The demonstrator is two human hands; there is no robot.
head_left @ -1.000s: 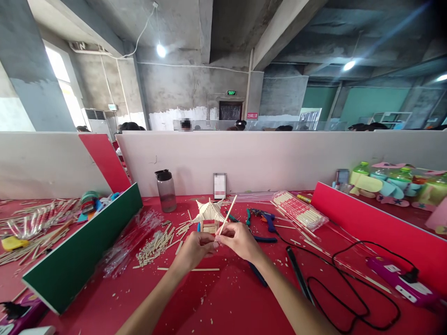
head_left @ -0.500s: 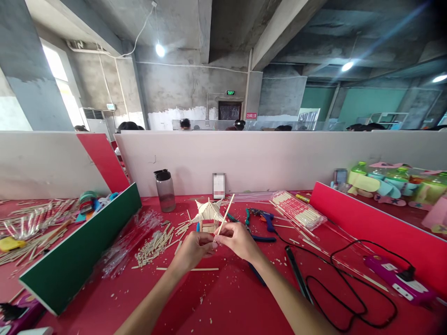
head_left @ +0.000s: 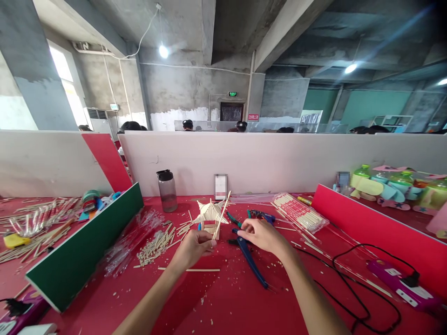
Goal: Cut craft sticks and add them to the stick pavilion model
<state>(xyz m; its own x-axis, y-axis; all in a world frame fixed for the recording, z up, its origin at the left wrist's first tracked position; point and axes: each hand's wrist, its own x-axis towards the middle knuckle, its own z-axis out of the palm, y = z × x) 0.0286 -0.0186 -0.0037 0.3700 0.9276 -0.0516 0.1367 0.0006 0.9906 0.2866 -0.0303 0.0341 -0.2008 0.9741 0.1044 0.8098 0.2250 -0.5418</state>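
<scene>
My left hand [head_left: 195, 246] pinches a thin wooden stick [head_left: 223, 214], which slants up to the right in front of a small stick-built pavilion [head_left: 210, 214] with a pointed, star-shaped roof. The stick's lower end is at my fingertips; its upper part overlaps the pavilion's right side. My right hand [head_left: 261, 235] is curled over blue-handled pliers [head_left: 252, 264] lying on the table. Its fingertips meet the tool near the pivot, and the palm covers the other handle. Green-handled pliers [head_left: 233, 219] lie just behind. One loose stick [head_left: 203, 270] lies in front of my left hand.
Cut stick pieces [head_left: 157, 246] and crumpled plastic wrap [head_left: 129, 239] lie left, beside a green divider [head_left: 94, 242]. A bottle [head_left: 167, 193] and a phone [head_left: 220, 187] stand at the back. To the right are packaged sticks [head_left: 300, 211], a glue gun [head_left: 268, 217], cables and a purple power strip [head_left: 398, 281].
My right hand has let go of the stick and moved right onto the blue-handled pliers. My left hand keeps the stick in nearly the same place. The view has shifted slightly.
</scene>
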